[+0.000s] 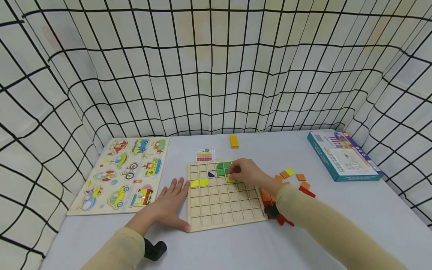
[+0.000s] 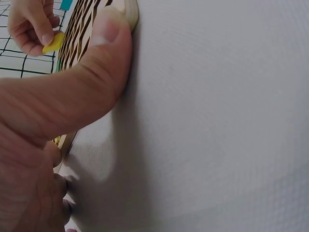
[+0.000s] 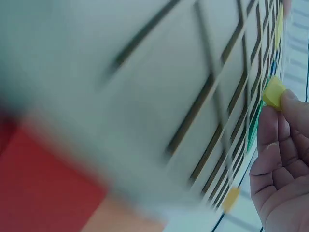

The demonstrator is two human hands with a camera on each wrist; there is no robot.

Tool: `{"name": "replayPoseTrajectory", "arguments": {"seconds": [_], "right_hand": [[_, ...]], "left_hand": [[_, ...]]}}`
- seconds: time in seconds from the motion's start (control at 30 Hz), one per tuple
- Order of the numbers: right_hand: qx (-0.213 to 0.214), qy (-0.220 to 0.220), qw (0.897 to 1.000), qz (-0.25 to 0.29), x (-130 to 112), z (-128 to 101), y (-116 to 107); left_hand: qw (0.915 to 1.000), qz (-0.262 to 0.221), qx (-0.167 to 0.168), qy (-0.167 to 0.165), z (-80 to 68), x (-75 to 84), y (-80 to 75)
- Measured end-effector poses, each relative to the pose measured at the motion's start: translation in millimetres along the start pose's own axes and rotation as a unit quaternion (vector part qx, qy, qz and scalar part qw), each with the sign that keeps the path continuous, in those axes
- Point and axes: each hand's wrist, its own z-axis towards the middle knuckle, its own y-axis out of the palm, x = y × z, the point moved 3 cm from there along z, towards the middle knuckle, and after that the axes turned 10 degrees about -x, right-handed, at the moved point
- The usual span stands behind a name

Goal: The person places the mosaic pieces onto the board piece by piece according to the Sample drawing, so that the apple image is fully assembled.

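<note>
Right hand (image 1: 248,173) first: its fingers (image 2: 47,37) are curled in a pinch on a small yellow tile (image 2: 53,41), held just over the upper rows of the wooden grid board (image 1: 236,213), right beside the green pieces (image 1: 223,168) already seated there. From the right wrist view the yellow tile sits at the fingertips against the board's dark grid lines, though much of that view is blurred. Over to the left hand (image 1: 168,206): fingers straight and spread flat on the table (image 1: 236,247), thumb pressed against the board's near left corner, holding nothing. On the board, two yellow pieces (image 1: 199,183) lie at the left edge and a small blue piece (image 1: 211,174) sits near the green. Further out, loose orange, yellow and red tiles (image 1: 297,180) are scattered to the right of the board, a vehicle puzzle (image 1: 125,174) lies on the left, a yellow block (image 1: 234,141) and a small pattern card (image 1: 205,154) sit behind, and a box (image 1: 344,155) rests at far right.
</note>
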Motion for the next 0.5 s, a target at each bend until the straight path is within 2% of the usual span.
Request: {"name": "replayPoseTrajectory", "arguments": {"seconds": [0.17,0.3,0.5], "right_hand": [[-0.022,-0.009,1.0,-0.017,-24,17,20],[-0.029,-0.016,0.999,-0.036,-39,25,28],[-0.035,-0.017,0.997,-0.066,-46,33,33]], "left_hand": [[1.0,-0.006,-0.001,0.003,-1.6,0.8,-0.2],[1.0,-0.006,-0.003,0.0,-1.7,-0.3,-0.3],[1.0,-0.003,-0.006,0.002,-0.9,-1.2,-1.1]]}}
